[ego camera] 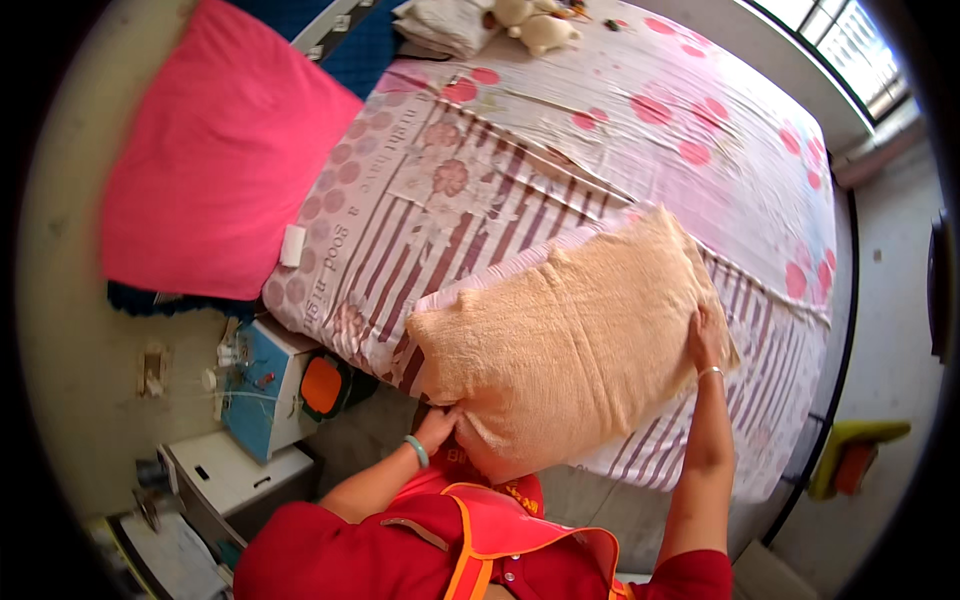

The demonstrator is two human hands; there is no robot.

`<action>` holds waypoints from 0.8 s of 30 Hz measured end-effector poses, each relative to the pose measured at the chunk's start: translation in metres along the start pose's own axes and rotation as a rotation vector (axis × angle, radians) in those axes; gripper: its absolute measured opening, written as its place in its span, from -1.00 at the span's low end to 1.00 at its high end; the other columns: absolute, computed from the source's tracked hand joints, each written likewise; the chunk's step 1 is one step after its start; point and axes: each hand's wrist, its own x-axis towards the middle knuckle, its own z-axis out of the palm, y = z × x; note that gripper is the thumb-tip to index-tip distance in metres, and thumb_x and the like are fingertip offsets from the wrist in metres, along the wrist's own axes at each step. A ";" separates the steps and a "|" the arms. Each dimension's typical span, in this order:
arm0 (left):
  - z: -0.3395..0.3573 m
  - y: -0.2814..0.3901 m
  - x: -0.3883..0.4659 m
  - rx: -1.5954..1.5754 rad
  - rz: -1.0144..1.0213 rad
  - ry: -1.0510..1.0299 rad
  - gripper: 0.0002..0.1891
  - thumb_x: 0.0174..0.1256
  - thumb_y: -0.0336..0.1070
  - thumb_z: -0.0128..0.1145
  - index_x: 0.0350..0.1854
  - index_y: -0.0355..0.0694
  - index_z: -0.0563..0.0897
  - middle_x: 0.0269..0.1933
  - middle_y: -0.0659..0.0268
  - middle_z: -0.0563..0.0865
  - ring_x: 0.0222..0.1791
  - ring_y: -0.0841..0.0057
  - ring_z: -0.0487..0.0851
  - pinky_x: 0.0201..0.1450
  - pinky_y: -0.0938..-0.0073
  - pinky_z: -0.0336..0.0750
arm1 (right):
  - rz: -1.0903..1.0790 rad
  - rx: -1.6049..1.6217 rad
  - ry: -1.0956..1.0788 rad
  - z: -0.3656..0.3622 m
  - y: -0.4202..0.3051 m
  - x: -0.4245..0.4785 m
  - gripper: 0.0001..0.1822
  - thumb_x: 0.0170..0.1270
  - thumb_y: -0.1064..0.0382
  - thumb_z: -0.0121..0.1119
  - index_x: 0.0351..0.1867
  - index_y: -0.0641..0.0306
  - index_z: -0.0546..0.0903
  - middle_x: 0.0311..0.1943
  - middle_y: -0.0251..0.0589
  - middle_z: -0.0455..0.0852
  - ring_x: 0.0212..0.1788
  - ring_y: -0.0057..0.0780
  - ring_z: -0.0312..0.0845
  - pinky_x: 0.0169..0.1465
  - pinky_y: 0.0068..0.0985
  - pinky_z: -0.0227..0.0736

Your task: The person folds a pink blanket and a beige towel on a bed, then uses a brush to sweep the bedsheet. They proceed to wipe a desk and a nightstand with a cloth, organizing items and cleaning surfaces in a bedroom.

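A pillow with a peach towel (555, 337) spread over it lies at the near side of a bed, over striped, flower-printed bedding (450, 217). A strip of pale pink pillow fabric (510, 266) shows along its far edge. My left hand (439, 427), with a green bangle at the wrist, grips the towel-covered pillow's near left corner, fingers partly hidden. On the right side, my right hand (705, 341), with a thin bracelet, rests against the towel near its edge; its fingers are partly out of sight, so its hold is unclear.
A bright pink cloth (225, 157) covers something at the bed's left end, with a small white object (292, 246) beside it. Soft toys (544, 34) and folded cloth (446, 26) lie at the far side. A blue-topped nightstand (259, 382) and an orange-and-dark bin (324, 386) stand at the left.
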 end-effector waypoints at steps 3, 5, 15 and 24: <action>-0.024 -0.009 0.013 -0.263 -0.095 0.182 -0.48 0.41 0.09 -0.10 0.16 -0.27 0.45 0.10 0.26 0.56 0.09 0.44 0.49 0.20 0.41 0.34 | 0.186 -0.003 -0.009 0.003 0.035 0.037 -0.50 0.37 -0.03 -0.18 -0.09 0.42 0.57 -0.12 0.17 0.62 -0.02 0.03 0.51 0.08 -0.19 0.33; -0.029 -0.023 0.034 -0.497 -0.176 0.152 -0.46 0.41 0.16 -0.19 0.16 -0.20 0.44 0.09 0.25 0.57 0.08 0.39 0.51 0.19 0.38 0.36 | 0.250 -0.044 0.007 0.023 0.067 0.066 -0.49 0.34 -0.03 -0.15 -0.20 0.45 0.59 -0.22 0.21 0.64 -0.11 0.07 0.54 0.01 -0.16 0.36; 0.029 -0.023 0.116 -0.538 -0.153 0.186 -0.58 0.43 0.00 -0.16 0.14 -0.19 0.44 0.00 0.26 0.60 0.01 0.40 0.53 0.05 0.37 0.43 | 0.532 0.968 -0.059 0.030 0.015 0.052 -0.60 0.36 -0.01 -0.11 -0.06 0.29 0.52 -0.05 -0.05 0.59 0.00 -0.19 0.48 0.07 -0.33 0.34; 0.006 -0.032 0.123 -0.533 -0.186 0.248 -0.60 0.42 -0.04 -0.14 0.12 -0.20 0.45 -0.05 0.27 0.61 -0.06 0.44 0.55 -0.03 0.42 0.43 | 0.652 1.285 -0.208 0.010 -0.087 0.020 -0.58 0.42 0.02 -0.14 0.14 0.20 0.45 0.07 -0.24 0.54 0.10 -0.37 0.41 0.15 -0.44 0.31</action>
